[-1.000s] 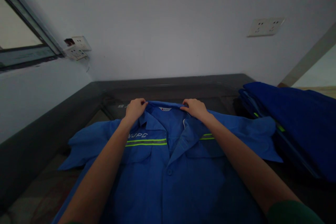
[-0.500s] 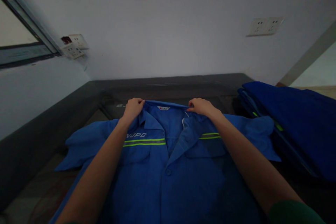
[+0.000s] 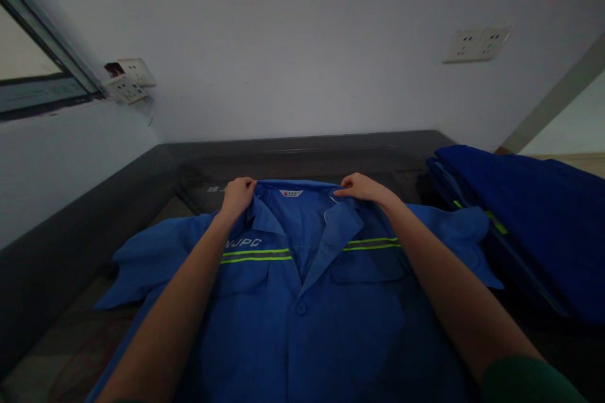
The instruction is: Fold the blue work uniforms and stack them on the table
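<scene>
CHANGE: holds collar [image 3: 309, 184] of blue shirt [image 3: 278, 318] wider than one second ago, shows lapel [image 3: 335, 236] turned farther outward | GRIP: pinches collar with left hand [image 3: 239, 194] and right hand [image 3: 362, 187] | CONDITION: lies front up, open-necked, on dark surface [image 3: 403, 185], with yellow-green stripes [image 3: 265, 258]

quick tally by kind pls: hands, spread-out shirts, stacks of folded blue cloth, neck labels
Bare left hand and bare right hand: 2
Blue short-sleeved cloth shirt with yellow-green stripes, spread out: 1
Stack of folded blue cloth: 1
Small white neck label: 1
Total: 5
</scene>
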Motion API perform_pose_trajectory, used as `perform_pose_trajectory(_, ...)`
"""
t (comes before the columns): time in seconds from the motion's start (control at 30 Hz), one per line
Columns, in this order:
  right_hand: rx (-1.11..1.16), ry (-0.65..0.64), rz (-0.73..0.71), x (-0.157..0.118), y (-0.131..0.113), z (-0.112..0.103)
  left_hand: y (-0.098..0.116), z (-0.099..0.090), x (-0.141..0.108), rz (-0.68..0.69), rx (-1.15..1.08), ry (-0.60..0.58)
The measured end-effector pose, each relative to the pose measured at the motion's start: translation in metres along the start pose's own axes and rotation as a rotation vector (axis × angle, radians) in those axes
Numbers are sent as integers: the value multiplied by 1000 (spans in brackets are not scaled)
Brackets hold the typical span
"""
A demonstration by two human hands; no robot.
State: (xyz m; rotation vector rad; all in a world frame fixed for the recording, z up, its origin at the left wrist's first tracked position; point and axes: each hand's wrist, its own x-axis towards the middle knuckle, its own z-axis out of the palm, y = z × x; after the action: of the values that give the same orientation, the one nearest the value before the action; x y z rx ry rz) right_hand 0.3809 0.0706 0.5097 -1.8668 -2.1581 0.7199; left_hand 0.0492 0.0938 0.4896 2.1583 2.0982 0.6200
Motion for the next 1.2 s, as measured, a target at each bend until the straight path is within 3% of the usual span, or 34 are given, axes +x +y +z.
perform_pose_trajectory(0.13,-133,-137,62,-6,-7,-5,-1,1,1,15,12,5)
perform_pose_trajectory(0.37,-166,78,23,0,-2,-12,-4,4,2,38,23,23)
perform_pose_trajectory(0.57,-94,158,119,4,1,-1,-2,5,0,76,-195,81)
perform_pose_trajectory(0.67,68,146,94,5,-1,9,2,5,-1,40,-354,-34)
perform_pose_trajectory(0.77,451,88,69,6,-7,21,5,5,-1,55,-462,-167)
perform_pose_trajectory(0.83,678,81,86,6,-12,31,5,4,0,108,-440,-186)
perform_pose_trajectory(0.9,758,99,114,5,-17,40,5,1,1,192,-363,-172)
perform_pose_trajectory(1.03,613,95,37,4,-19,43,5,-9,0,447,-146,-208)
perform_pose_trajectory(1.1,462,121,-80,2,-18,35,5,-14,-1,552,-44,-283)
perform_pose_trajectory(1.2,266,120,-179,-2,-17,15,7,-17,-5,604,58,-392)
